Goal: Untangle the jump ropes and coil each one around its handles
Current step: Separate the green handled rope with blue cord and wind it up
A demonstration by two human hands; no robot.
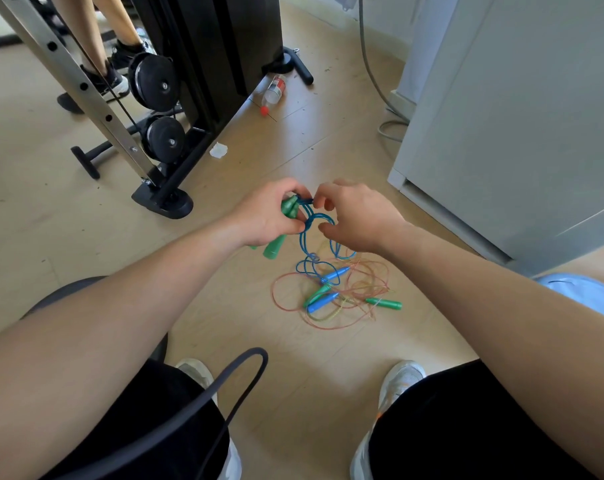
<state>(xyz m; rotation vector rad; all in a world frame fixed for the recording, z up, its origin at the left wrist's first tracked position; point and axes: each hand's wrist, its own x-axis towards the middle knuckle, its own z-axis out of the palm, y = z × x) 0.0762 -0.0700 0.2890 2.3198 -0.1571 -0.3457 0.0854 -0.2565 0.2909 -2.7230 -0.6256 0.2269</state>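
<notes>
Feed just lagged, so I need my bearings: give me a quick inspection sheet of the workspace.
Surface: wooden floor.
Job's things: blue rope and green handles held up; orange rope tangle with more handles on the floor.
Clutter: bottle lying down, plastic scrap.
Grippers: left hand grips the green handles; right hand pinches the blue rope.
Cables: grey cable by the white cabinet; black strap over the lap.
Surroundings: gym machine, another person's legs.

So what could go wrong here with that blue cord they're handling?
1. The thin blue cord hangs from the green plastic handles in the left hand into the floor heap; pulling could tighten its tangle with the thin pink cord or drag the blue plastic handles.
2. The right hand only pinches the cord, so a loop might slip free.
</notes>
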